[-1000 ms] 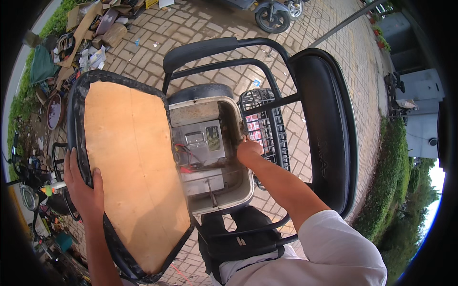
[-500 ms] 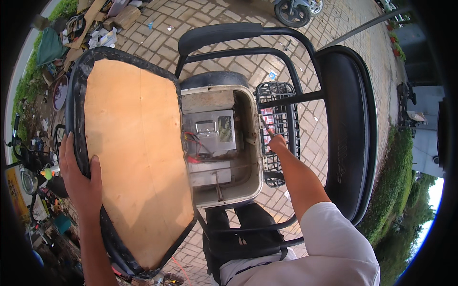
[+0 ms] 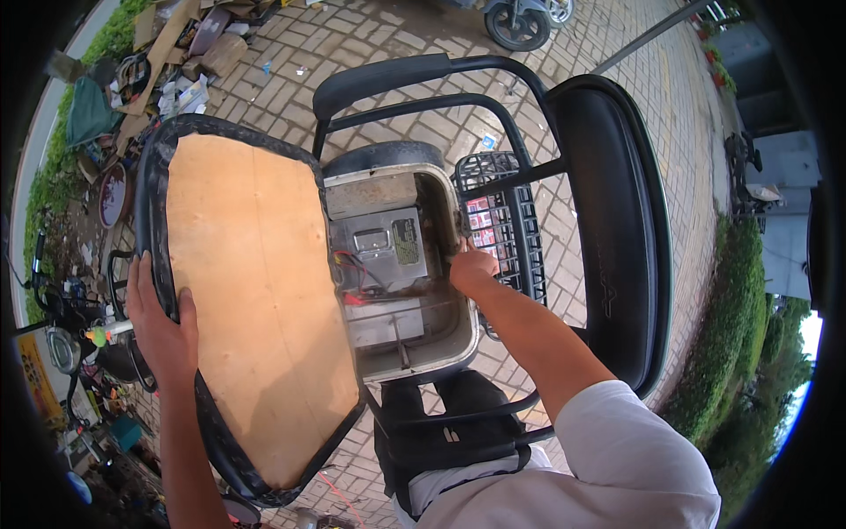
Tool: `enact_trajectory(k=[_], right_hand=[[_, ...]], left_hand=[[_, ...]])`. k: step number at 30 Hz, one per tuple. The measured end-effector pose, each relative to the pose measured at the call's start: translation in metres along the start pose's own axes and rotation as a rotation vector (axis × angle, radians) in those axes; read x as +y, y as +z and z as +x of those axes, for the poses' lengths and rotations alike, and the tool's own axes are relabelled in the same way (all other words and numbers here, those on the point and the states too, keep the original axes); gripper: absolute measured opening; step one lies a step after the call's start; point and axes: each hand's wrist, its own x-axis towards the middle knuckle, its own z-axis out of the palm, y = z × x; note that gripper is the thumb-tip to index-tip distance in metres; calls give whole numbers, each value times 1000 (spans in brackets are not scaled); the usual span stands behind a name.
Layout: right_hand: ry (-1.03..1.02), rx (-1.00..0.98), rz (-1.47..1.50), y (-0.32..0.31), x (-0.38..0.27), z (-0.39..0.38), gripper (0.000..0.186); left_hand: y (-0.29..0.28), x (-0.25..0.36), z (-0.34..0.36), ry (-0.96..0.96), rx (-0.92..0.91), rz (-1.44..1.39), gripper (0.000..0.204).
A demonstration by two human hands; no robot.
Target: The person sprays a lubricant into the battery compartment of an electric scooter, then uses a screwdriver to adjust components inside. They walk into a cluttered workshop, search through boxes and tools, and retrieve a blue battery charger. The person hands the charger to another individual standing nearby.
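My left hand [image 3: 167, 331] grips the left edge of a raised seat [image 3: 256, 291], thumb on the bare plywood underside and fingers along the dark padded rim. Under the seat is a storage box [image 3: 467, 326] with a pale rim. Inside the box lie a silver metal case [image 3: 383, 242] with a handle, red wires [image 3: 352, 300] and a wood block [image 3: 374, 192]. My right hand [image 3: 473, 267] is closed at the box's right rim. A thin dark rod-like tool sits in it, mostly hidden by the fingers.
Black tube rails surround the box, and a black padded backrest [image 3: 612, 238] stands at the right. A black wire basket [image 3: 507, 220] holding red and white packs hangs beside the box. Scrap and cardboard [image 3: 176, 44] lie at far left. A parked scooter's wheel [image 3: 517, 25] shows beyond.
My right hand has moved left, from over the wire basket to the box's right rim, and its tool is now mostly covered. The left hand keeps its hold on the seat.
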Motion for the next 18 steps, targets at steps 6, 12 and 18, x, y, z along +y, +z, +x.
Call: enact_trajectory(k=[6, 12, 18], right_hand=[[22, 215, 415, 35, 60, 19, 52], [46, 298, 689, 42, 62, 34, 60], [146, 243, 948, 34, 67, 5, 39]], left_hand=[[0, -5, -1, 60, 24, -11, 63], [1, -3, 2, 83, 30, -17, 63], [-1, -4, 0, 73, 32, -22, 62]])
